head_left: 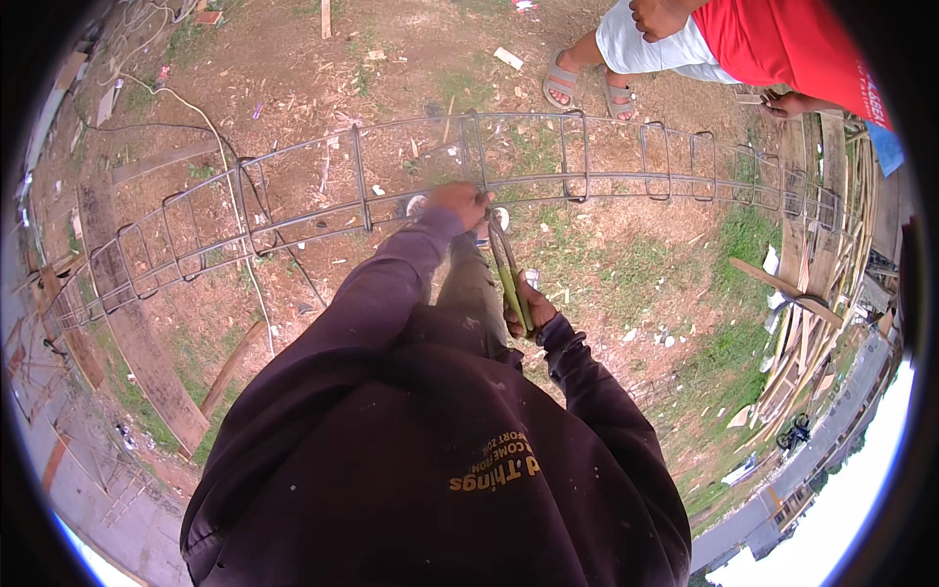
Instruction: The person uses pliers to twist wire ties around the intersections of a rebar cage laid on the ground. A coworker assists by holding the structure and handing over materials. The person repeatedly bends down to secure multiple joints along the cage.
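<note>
A long rebar cage (528,182), thin steel bars with square stirrups spaced along it, stretches from left to right in front of me. My left hand (462,203) is closed at the cage's near bar, beside a stirrup (473,147). Any tie wire between its fingers is too small to make out. Wrapped round the green handles of a pair of pincers (508,279) is my right hand (531,305), lower and closer to my body. The pincers point away from me, and their jaws end at the bar just beside my left fingertips.
A person in a red shirt (782,49) and sandals stands beyond the cage at the far right. Planks (147,333) lie under its left end, and stacked bamboo and timber (831,284) lie at right. A pale cable (210,122) crosses the ground at left.
</note>
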### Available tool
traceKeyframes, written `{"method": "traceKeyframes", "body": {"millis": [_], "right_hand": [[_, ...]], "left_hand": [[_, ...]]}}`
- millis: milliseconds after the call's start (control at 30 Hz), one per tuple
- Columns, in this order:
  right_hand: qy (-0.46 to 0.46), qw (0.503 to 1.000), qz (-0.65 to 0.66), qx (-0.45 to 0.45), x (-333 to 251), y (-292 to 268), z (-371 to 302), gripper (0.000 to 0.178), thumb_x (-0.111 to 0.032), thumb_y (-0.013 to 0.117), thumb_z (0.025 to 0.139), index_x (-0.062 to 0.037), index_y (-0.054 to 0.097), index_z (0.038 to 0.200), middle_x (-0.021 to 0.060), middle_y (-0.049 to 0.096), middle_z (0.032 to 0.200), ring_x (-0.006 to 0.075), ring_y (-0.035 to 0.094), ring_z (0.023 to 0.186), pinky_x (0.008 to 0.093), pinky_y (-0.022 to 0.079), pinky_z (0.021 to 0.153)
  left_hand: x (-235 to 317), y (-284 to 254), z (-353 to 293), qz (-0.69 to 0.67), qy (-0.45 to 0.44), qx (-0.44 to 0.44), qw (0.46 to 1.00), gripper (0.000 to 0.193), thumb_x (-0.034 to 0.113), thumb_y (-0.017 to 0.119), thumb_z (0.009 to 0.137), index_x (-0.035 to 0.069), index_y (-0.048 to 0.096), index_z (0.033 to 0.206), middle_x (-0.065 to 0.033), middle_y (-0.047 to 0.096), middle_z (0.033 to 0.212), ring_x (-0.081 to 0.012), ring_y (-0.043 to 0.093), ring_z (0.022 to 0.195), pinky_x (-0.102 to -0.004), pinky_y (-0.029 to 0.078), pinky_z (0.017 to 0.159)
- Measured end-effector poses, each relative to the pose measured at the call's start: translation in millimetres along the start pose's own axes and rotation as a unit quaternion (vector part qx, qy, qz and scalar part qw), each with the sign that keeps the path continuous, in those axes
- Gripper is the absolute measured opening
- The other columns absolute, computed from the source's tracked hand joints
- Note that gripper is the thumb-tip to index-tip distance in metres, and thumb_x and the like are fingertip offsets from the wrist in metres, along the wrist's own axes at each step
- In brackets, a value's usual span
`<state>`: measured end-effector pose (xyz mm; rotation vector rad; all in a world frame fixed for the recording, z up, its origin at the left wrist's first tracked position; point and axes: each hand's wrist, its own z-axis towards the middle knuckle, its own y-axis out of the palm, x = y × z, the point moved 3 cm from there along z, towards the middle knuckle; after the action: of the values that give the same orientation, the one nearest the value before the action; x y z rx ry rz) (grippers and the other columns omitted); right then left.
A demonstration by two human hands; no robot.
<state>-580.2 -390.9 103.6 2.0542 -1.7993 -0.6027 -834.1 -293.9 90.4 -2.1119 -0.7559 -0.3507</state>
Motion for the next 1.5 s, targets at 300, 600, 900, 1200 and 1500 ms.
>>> {"method": "traceKeyframes", "body": {"millis": [300, 600, 900, 1200, 1500], "right_hand": [[-0.319, 0.489, -0.691, 0.425, -43.4, 12.1, -30.7, 0.055, -0.014, 0.060, 0.072, -0.0011, 0.045, 0.124, 0.0202, 0.055, 0.103, 0.0381, 0.052, 0.101, 0.0495, 0.043, 0.086], [0.084, 0.966, 0.019, -0.244, 7.6, -5.4, 32.5, 0.037, -0.040, 0.064, 0.090, -0.0036, 0.060, 0.091, 0.0089, 0.059, 0.071, 0.0215, 0.061, 0.063, 0.0396, 0.052, 0.061], [0.068, 0.988, -0.135, 0.015, -18.0, -14.5, 11.2, 0.040, -0.029, 0.078, 0.078, -0.0054, 0.056, 0.102, 0.0094, 0.059, 0.064, 0.0217, 0.056, 0.044, 0.0372, 0.049, 0.044], [-0.180, 0.836, -0.441, 0.273, -19.9, -11.8, 26.4, 0.024, -0.030, 0.059, 0.089, -0.0087, 0.056, 0.100, 0.0053, 0.058, 0.075, 0.0234, 0.061, 0.068, 0.0421, 0.049, 0.061], [-0.346, 0.711, -0.533, 0.300, -6.7, 21.0, 20.5, 0.039, -0.036, 0.066, 0.084, -0.0023, 0.056, 0.101, 0.0097, 0.059, 0.073, 0.0263, 0.061, 0.066, 0.0411, 0.050, 0.065]], "left_hand": [[3.5, -5.3, -12.2, -0.015, 0.015, 0.034, 0.999, 0.057, 0.053, 0.046, 0.092, 0.002, 0.069, 0.082, -0.0214, 0.066, 0.085, -0.0393, 0.063, 0.087, -0.0472, 0.049, 0.081], [1.1, 0.0, -10.6, -0.024, 0.022, 0.047, 0.998, 0.058, 0.051, 0.044, 0.093, 0.002, 0.068, 0.075, -0.0214, 0.066, 0.080, -0.0386, 0.064, 0.083, -0.0475, 0.049, 0.078], [-0.3, -1.5, -10.4, -0.036, 0.040, 0.064, 0.997, 0.056, 0.049, 0.045, 0.092, 0.002, 0.069, 0.073, -0.0201, 0.066, 0.076, -0.0384, 0.064, 0.079, -0.0467, 0.050, 0.075], [0.1, 1.0, -10.9, -0.028, 0.037, 0.042, 0.998, 0.052, 0.045, 0.045, 0.093, 0.000, 0.070, 0.083, -0.0191, 0.068, 0.086, -0.0352, 0.065, 0.089, -0.0442, 0.049, 0.084], [5.0, -11.4, -16.4, -0.016, 0.043, 0.028, 0.999, 0.055, 0.048, 0.046, 0.093, 0.000, 0.069, 0.079, -0.0219, 0.066, 0.083, -0.0371, 0.065, 0.085, -0.0468, 0.050, 0.081]]}}
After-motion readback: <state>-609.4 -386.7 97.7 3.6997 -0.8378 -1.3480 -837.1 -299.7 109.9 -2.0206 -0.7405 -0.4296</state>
